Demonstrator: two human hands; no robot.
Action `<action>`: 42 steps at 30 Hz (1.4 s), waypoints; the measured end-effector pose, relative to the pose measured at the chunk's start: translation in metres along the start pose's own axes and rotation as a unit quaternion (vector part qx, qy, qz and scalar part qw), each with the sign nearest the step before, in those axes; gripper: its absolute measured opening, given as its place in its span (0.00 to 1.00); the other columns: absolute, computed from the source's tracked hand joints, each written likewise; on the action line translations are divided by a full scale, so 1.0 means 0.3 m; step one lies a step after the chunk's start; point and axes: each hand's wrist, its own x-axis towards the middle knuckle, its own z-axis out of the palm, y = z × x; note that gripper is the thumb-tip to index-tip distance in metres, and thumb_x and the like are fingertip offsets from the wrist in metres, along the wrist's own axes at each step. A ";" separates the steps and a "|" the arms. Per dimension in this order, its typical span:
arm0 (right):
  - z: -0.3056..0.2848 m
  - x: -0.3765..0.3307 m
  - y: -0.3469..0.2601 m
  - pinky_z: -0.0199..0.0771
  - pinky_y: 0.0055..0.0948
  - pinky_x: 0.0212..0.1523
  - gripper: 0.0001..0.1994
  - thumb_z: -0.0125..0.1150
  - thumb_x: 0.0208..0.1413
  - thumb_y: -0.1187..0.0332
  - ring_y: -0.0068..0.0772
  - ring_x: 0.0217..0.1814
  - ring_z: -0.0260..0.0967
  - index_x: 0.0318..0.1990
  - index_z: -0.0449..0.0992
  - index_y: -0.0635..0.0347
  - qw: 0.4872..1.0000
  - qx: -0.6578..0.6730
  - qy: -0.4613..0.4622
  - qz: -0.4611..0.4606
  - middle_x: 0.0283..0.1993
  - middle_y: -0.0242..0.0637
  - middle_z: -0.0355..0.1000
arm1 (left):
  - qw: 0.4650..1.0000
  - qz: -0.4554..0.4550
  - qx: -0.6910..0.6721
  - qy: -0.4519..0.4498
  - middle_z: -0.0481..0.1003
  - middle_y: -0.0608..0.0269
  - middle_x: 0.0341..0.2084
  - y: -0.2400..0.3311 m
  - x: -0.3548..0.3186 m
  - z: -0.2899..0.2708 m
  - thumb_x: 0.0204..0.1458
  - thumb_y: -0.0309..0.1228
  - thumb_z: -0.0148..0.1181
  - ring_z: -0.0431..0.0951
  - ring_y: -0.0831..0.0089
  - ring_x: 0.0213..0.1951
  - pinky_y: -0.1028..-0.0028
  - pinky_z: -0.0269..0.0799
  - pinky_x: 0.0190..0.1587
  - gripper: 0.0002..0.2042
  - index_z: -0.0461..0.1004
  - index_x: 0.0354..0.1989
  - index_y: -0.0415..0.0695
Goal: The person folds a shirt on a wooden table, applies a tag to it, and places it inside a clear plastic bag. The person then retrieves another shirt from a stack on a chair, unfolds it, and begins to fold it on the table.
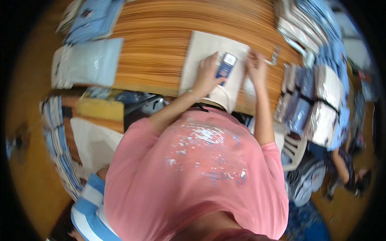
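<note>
A folded cream garment [194, 50] lies on the wood-grain table in front of me. On top of it sits a dark blue card tag [224, 72] with a white upper end. My left hand [206, 76] rests on the garment, fingers stretched along the tag's left side. Its thumb touches the tag's lower end. Beside the garment's right edge is my right hand [256, 66], fingers curled together. Blur hides whatever sits between those fingertips.
The wood-grain table [157, 36] carries bagged, folded light-blue garments [94, 60] at the left. Strapped bundles of wrapped garments [299, 100] stand at the right. A small clear-and-red item [275, 54] lies near my right hand. Another person [345, 168] is at the far right; a white plastic chair [295, 150] stands nearer.
</note>
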 end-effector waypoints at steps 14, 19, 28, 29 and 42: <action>0.065 0.148 0.338 0.61 0.46 0.56 0.29 0.52 0.55 0.53 0.58 0.59 0.56 0.55 0.61 0.71 0.911 -0.397 0.052 0.097 0.58 0.61 0.57 | 0.917 -0.177 -0.007 0.357 0.76 0.56 0.31 -0.756 -0.187 -0.799 0.53 0.25 0.50 0.77 0.63 0.34 0.70 0.72 0.40 0.08 0.75 0.38 0.41; 0.008 0.209 0.527 0.61 0.51 0.54 0.36 0.47 0.55 0.44 0.63 0.58 0.56 0.56 0.59 0.73 0.842 -0.507 0.146 0.115 0.58 0.66 0.55 | 0.947 -0.196 0.159 0.197 0.70 0.51 0.45 -0.815 -0.188 -0.932 0.50 0.27 0.55 0.70 0.57 0.49 0.64 0.66 0.50 0.14 0.71 0.45 0.39; 0.486 0.280 -0.420 0.66 0.33 0.50 0.15 0.52 0.51 0.77 0.39 0.50 0.67 0.47 0.71 0.66 0.983 0.145 -0.077 -0.079 0.50 0.45 0.69 | 0.905 -0.151 0.293 0.269 0.54 0.43 0.60 -0.949 -0.181 -0.986 0.48 0.25 0.55 0.54 0.49 0.61 0.59 0.52 0.61 0.26 0.57 0.57 0.33; 0.590 0.238 -0.606 0.69 0.30 0.46 0.12 0.51 0.52 0.76 0.37 0.49 0.69 0.44 0.73 0.65 0.960 0.158 -0.231 -0.020 0.47 0.42 0.71 | 0.906 -0.158 0.283 0.274 0.53 0.43 0.60 -0.970 -0.187 -0.989 0.48 0.24 0.54 0.54 0.49 0.61 0.59 0.52 0.61 0.26 0.58 0.57 0.33; 1.513 0.238 -1.133 0.68 0.39 0.44 0.07 0.57 0.46 0.74 0.47 0.42 0.67 0.34 0.76 0.64 0.916 0.168 -0.205 -0.302 0.37 0.45 0.72 | 0.913 -0.159 0.167 0.338 0.53 0.40 0.59 -0.911 -0.134 -0.948 0.46 0.18 0.46 0.54 0.46 0.60 0.59 0.50 0.62 0.28 0.50 0.59 0.31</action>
